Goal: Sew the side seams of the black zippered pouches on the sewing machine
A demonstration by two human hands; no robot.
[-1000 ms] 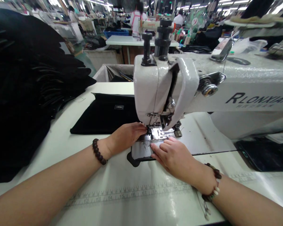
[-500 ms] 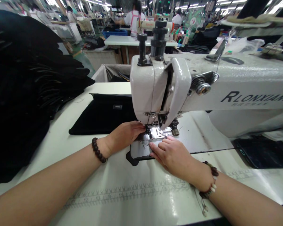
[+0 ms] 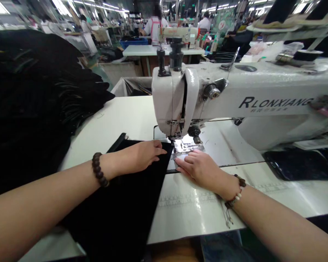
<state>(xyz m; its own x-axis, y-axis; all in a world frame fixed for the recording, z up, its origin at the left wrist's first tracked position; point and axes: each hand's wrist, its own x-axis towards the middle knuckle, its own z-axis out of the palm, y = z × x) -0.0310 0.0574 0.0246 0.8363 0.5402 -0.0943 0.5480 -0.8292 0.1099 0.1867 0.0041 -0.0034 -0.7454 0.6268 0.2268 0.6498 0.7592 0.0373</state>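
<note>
A black fabric panel [image 3: 125,203] lies on the sewing table, running from the needle area of the white sewing machine [image 3: 164,102] down past the front edge. On its upper part rests my left hand [image 3: 140,156], fingers stretched out and pressing on the cloth just left of the presser foot [image 3: 172,141]. My right hand [image 3: 200,169] is to the right of the panel, with its fingers spread on the metal plate [image 3: 215,145] near the shiny guide [image 3: 190,145]. Nothing shows in the right hand. The fabric's edge under the foot is partly hidden.
A big heap of black pieces [image 3: 35,105] fills the left side. A dark phone [image 3: 300,165] lies at the right under the machine arm. A printed ruler [image 3: 187,201] runs along the table front. Behind stand a bin [image 3: 121,87] and a person [image 3: 154,29].
The black panel, earlier flat behind my left hand with a small label showing, has swung round toward me and lies under that hand. The label is out of sight. My right hand has barely moved.
</note>
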